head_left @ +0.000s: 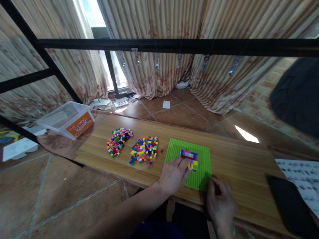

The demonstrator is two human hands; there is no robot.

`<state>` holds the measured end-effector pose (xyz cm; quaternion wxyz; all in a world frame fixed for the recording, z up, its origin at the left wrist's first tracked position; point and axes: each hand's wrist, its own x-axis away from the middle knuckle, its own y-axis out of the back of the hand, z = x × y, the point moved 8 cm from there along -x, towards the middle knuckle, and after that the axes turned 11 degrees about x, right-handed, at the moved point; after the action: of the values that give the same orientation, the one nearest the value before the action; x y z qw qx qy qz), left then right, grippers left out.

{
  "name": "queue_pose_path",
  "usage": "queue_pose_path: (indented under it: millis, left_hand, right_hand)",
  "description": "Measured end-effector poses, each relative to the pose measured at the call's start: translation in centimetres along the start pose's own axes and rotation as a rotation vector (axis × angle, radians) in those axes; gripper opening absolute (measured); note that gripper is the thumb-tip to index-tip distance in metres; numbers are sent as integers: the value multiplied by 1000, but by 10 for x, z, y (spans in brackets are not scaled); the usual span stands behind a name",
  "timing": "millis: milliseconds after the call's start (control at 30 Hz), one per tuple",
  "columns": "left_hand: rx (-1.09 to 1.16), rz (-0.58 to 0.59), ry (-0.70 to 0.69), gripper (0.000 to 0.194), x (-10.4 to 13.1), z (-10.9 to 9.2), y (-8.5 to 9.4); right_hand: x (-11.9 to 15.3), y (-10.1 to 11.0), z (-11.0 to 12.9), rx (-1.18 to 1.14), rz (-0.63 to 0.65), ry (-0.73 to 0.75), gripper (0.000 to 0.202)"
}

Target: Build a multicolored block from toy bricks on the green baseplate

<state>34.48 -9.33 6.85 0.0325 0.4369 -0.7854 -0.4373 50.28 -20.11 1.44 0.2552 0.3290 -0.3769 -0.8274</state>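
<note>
A green studded baseplate (175, 146) lies on the wooden table in front of me. Near its middle, small toy bricks (189, 155) in blue, purple, red and yellow are set in a block. My left hand (174, 176) reaches over the plate with its fingers together, fingertips down at the lower side of the block; what they pinch is hidden. My right hand (220, 202) is curled closed at the plate's near right corner, fingertips at the edge. Whether they grip the edge or a small piece, I cannot make out.
Two piles of loose bricks, one (144, 151) nearer the plate and another (117, 141) farther left, lie on the table (242, 170). A single red brick (161, 151) sits apart. A clear plastic box (68, 119) stands left; a black flat object (292, 209) and printed sheet (309, 184) lie right.
</note>
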Motion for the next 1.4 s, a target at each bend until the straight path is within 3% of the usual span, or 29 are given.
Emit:
queue_pose_path:
  millis: [1000, 1400]
  left_hand:
    - [-44, -26, -194, 23, 3, -3, -6]
    - [-3, -29, -149, 28, 7, -4, -2]
  right_hand:
    - [0, -2, -1, 17, 11, -32, 44]
    - [1, -6, -3, 50, 38, -33, 40]
